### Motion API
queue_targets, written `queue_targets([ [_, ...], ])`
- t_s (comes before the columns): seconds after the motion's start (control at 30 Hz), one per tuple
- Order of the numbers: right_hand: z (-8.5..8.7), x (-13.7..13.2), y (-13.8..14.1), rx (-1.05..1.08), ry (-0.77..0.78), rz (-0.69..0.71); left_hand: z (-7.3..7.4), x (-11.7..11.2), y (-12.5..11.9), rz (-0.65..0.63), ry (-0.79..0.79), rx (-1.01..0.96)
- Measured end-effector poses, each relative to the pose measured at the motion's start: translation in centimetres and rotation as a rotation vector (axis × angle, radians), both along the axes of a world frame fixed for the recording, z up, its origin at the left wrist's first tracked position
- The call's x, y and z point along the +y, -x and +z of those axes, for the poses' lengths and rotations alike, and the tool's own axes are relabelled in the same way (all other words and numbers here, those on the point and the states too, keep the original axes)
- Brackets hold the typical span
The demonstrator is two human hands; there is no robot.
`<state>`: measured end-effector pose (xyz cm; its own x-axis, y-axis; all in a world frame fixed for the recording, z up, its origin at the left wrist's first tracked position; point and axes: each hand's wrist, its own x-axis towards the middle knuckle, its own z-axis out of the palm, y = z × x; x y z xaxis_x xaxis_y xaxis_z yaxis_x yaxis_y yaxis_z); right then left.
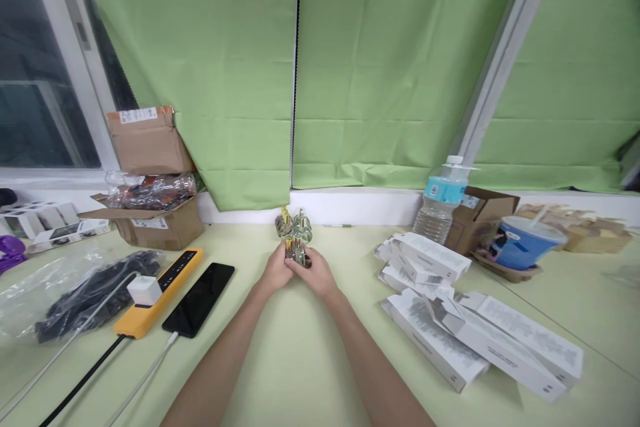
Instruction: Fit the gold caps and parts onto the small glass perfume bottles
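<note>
My left hand (pixel 277 269) and my right hand (pixel 317 272) meet at the middle of the table, fingers closed around a small camouflage-patterned bundle (pixel 298 252). It shows mottled green and brown with yellow bits at the top left; its exact kind is too small to tell. Just behind it, near the wall, stand two similar pieces side by side: a left bundle (pixel 284 221) with yellow on top, and a right bundle (pixel 303 225) in greener tones. Parts of the held bundle are hidden behind my fingers.
Left of my arms lie a black phone (pixel 199 299) on a white cable and a yellow power strip (pixel 135 320) with a white plug. Flattened white boxes (pixel 480 333), a water bottle (pixel 440 203) and a blue cup (pixel 525 243) are at right. Cardboard boxes (pixel 163 223) sit back left.
</note>
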<state>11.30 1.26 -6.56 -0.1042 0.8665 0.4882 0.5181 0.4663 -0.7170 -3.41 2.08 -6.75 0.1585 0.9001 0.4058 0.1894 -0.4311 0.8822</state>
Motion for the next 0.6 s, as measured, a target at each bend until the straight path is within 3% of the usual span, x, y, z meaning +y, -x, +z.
queue_targets([
  [0.23,-0.17,0.25,0.12,0.045,0.023,-0.004,-0.06,0.05,0.11,0.023,-0.045,0.106],
  [0.6,-0.27,0.43,0.21,0.161,0.063,-0.025,-0.23,0.25,-0.19,-0.038,-0.025,-0.039],
])
